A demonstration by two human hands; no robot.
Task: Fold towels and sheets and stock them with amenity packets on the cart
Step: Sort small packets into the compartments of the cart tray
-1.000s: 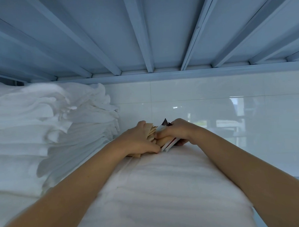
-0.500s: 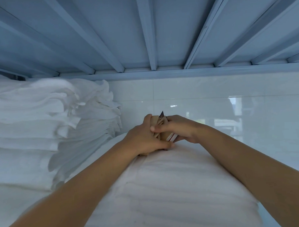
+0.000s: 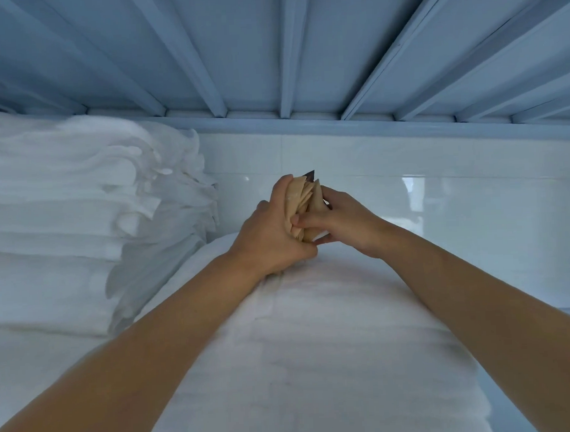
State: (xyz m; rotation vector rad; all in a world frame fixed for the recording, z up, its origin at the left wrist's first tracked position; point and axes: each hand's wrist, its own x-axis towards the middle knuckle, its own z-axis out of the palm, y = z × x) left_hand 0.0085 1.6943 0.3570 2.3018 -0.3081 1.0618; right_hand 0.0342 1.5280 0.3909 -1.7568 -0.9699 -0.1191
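packets (image 3: pixel 304 204), tan bundle, upright between our hands at far end of folded white towel (image 3: pixel 316 361). our left hand (image 3: pixel 271 236) wraps fingers around bundle; our right hand (image 3: pixel 339 225) pinches its other side. taller folded linen stack (image 3: pixel 65 219) just left, under blue slatted shelf (image 3: pixel 270 53).

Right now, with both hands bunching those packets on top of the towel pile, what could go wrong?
1. The amenity packets are fanned unevenly between the left hand and right hand; loosening either grip could scatter them.
2. They sit at the far edge of the folded towel pile, so loose ones might slip behind it.
3. The towel stack at left has ragged edges; an elbow could nudge it.
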